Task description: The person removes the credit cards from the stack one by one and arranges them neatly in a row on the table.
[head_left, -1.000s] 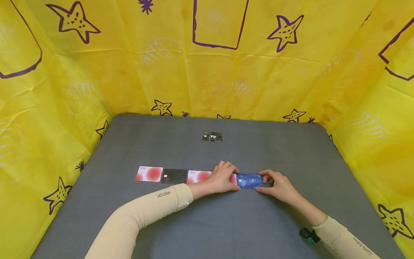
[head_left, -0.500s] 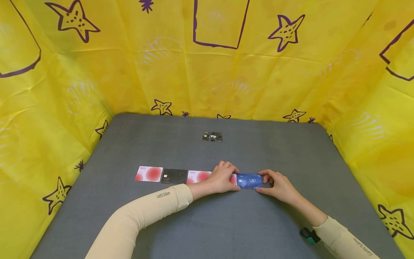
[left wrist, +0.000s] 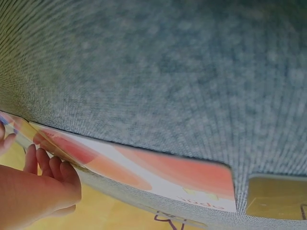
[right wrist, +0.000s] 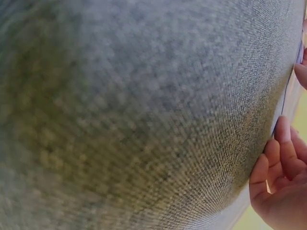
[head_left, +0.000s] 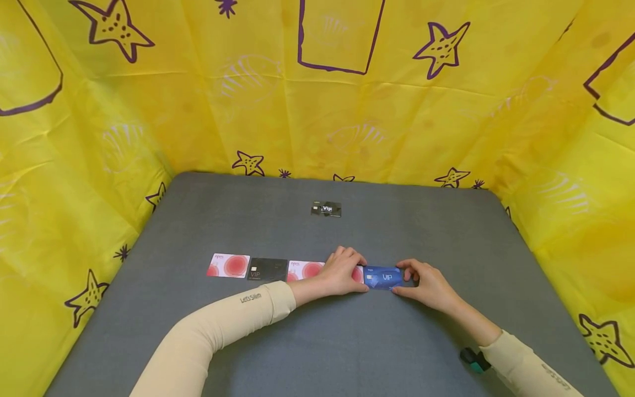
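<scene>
In the head view, several plastic cards lie in a row on the grey table. My right hand [head_left: 429, 284] pinches the right end of the blue VIP card [head_left: 382, 277], thumb at the near corner, fingers at the far one. My left hand [head_left: 339, 274] straddles a white card with red circles [head_left: 358, 274], its thumb and fingertips at the seam with the blue card. That hand hides most of this card. To its left lie another red-circle card [head_left: 303, 270], a black VIP card [head_left: 268, 269] and a third red-circle card [head_left: 228, 266].
A separate black Vip card [head_left: 326, 209] lies farther back on the grey table [head_left: 317, 342]. Yellow cloth [head_left: 317, 121] with starfish drawings surrounds the table's back and sides. A black and teal object [head_left: 474, 360] shows at the right sleeve.
</scene>
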Available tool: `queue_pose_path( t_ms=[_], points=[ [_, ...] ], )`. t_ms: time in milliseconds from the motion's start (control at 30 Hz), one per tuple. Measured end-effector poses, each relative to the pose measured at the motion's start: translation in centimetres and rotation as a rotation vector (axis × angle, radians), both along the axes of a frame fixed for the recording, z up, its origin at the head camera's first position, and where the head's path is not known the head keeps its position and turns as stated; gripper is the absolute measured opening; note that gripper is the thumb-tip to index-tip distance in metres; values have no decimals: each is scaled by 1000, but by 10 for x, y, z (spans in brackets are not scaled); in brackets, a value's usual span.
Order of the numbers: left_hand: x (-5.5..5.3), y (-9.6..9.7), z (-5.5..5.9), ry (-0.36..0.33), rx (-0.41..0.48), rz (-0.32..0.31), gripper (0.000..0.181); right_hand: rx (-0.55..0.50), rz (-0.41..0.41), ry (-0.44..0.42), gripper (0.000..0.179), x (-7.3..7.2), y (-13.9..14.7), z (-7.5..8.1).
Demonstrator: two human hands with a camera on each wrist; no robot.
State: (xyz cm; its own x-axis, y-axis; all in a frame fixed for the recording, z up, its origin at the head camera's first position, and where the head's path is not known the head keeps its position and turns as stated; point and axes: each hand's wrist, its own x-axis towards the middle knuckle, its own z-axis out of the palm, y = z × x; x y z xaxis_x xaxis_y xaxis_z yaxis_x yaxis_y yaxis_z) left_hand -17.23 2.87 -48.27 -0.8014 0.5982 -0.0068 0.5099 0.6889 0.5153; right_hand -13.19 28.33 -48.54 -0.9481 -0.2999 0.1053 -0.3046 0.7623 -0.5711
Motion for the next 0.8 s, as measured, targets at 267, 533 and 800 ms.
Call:
queue_pose_path(
  t_ms=[267, 533, 800],
  points=[
    [-1, -2, 2, -7, -6, -10, 50, -23, -5, 36, 47, -6, -8, 0],
    [-12, -16, 4, -77, 114, -77, 48, -67, 30, 111, 36, -16, -24, -3],
    [-25, -38, 8, -79, 251, -94, 48, -101, 41, 93, 38, -26, -41, -1]
  ],
)
